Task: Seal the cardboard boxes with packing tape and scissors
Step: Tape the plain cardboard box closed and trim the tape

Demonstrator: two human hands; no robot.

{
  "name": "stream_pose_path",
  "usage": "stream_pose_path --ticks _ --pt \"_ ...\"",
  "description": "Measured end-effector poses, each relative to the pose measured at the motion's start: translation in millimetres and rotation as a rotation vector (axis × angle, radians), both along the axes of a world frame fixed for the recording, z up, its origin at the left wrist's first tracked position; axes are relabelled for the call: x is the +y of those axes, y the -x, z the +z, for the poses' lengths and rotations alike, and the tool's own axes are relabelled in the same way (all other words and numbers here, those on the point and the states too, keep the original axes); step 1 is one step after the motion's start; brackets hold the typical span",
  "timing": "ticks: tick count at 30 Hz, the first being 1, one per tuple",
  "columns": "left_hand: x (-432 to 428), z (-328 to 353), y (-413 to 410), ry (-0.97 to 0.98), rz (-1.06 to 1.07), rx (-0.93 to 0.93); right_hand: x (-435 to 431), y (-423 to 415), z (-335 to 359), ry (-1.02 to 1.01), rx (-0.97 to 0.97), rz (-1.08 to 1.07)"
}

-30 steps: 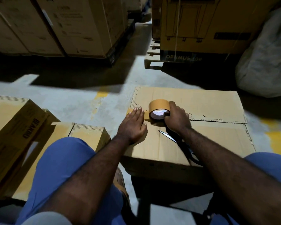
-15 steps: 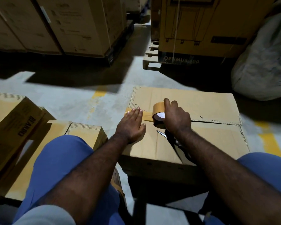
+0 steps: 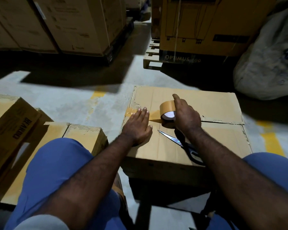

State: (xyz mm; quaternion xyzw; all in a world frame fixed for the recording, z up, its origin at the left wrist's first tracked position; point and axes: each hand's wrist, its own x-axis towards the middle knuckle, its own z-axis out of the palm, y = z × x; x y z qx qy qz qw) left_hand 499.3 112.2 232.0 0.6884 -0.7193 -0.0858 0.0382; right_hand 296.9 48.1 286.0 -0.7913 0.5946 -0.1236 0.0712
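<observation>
Head cam looks down at a cardboard box point(image 3: 214, 105) sitting on the floor between the person's knees. It all comes down to the seam point(image 3: 223, 122) where the two top flaps meet. It runs left to right across the lid, and that's the line the tape has to follow.

The left hand point(image 3: 138, 128) lies flat, fingers straight, pressing the strip of tape point(image 3: 155, 117) down where it starts at the box's left edge. The right hand point(image 3: 186, 117) is curled over the brown tape roll point(image 3: 167, 112), gripping it. The roll stands on edge right on the seam, just right of the left hand.

So the taped bit is left of the roll and all the bare seam lies off to its right. My guess is the next move is a straight pull rightward along that line, and the right hand is the one placed for it.

The scissors point(image 3: 175, 139) lie on the lid on the near side of the seam, blades pointing far-left, handles tucked under the right forearm. That puts them closest to the right hand too for the cut.
</observation>
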Motion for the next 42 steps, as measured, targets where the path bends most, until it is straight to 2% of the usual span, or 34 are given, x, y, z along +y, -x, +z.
stream_pose_path --ticks 5,8,14,19,26,32,37,42 --pt "-12 -5 25 0.013 -0.068 0.028 2 -1 -13 -0.161 -0.467 -0.188" --pt "-18 -9 33 0.022 -0.081 0.034 9 -3 -21 -0.217 -0.561 -0.167" --pt "-20 -13 34 0.018 -0.089 0.029 7 -9 -30 -0.207 -0.525 -0.196" --pt "-16 -14 34 -0.020 -0.077 0.010 5 -5 -28 -0.114 -0.288 -0.208" --pt "-13 -16 33 -0.026 -0.086 -0.014 3 32 -18 -0.046 -0.088 -0.226" --pt "-7 -13 35 -0.004 -0.091 -0.017 11 41 -12 0.165 0.139 -0.189" --pt "-6 -11 36 -0.006 -0.091 -0.013 13 42 -5 0.237 0.172 -0.182" --pt "-8 -6 43 -0.002 -0.079 -0.007 7 43 -9 0.196 0.066 -0.208"
